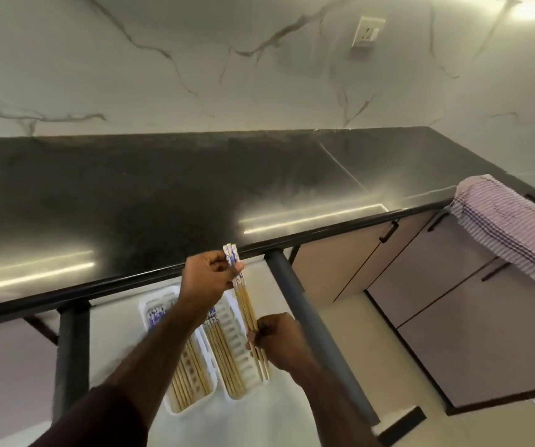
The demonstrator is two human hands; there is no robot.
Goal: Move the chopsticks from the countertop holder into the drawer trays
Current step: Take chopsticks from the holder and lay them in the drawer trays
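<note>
A bundle of wooden chopsticks (246, 301) with blue-and-white patterned tops is held over the open drawer. My left hand (209, 275) grips its patterned top end near the counter edge. My right hand (279, 340) pinches its thin lower end. Below them sit two white slotted trays: the left tray (175, 411) and the right tray (240, 346), each with several chopsticks lying lengthwise. My left forearm hides part of the left tray. No countertop holder is in view.
The black countertop (163, 195) runs across the view with a marble wall behind. The open drawer has dark side rails (314, 330). A striped cloth (514, 227) hangs over the counter at right, above closed cabinet doors (437, 285).
</note>
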